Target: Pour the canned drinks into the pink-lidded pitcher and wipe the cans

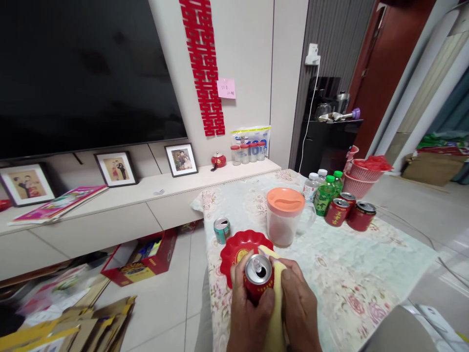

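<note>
My left hand [249, 305] grips a red drink can [258, 278] with an opened top, held upright over the near edge of the table. My right hand [298, 305] presses a pale yellow cloth [276, 293] against the can's right side. Just behind the can sits a red scalloped plate [238, 244] on the floral tablecloth [330, 264].
A clear pitcher with an orange lid [285, 215] stands mid-table, a teal can [222, 230] at the left edge. Bottles [324, 193] and red cans [351, 210] cluster at the far right near red baskets [361, 173]. A TV cabinet [110, 215] and floor boxes [139, 259] lie left.
</note>
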{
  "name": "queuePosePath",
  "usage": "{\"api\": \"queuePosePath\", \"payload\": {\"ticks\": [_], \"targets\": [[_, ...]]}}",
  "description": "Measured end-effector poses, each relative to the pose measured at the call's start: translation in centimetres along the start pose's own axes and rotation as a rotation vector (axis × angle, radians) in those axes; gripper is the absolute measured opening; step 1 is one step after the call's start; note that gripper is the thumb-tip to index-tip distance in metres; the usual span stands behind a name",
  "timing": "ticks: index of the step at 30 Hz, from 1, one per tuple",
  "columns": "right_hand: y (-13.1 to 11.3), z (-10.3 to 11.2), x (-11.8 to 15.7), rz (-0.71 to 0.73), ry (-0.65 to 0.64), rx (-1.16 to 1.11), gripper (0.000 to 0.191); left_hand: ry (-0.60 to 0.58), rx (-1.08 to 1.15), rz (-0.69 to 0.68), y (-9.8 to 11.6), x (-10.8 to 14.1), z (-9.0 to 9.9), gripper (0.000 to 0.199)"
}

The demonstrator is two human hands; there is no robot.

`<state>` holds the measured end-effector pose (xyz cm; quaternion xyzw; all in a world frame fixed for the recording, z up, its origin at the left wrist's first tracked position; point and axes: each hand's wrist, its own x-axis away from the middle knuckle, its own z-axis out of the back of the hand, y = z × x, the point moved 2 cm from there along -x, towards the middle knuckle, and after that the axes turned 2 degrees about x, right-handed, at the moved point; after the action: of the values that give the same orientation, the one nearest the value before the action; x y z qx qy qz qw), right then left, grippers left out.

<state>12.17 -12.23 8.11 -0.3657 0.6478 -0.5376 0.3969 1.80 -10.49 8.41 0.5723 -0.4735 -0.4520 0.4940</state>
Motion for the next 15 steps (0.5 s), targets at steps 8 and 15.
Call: {"api": "queuePosePath", "payload": {"ticks": [8,15], "targets": [[0.3,-0.2,-1.6,-0.175,-0.083,-0.172,0.045,-0.078,0.046,0.030,-0.2,0.5,-0.2,0.070],[2.6,-1.3,-1.6,-0.261,-0.034,-0.299,0.043,-0.023,0.032,-0.010,0.8,-0.1,0.0,0.061]]}}
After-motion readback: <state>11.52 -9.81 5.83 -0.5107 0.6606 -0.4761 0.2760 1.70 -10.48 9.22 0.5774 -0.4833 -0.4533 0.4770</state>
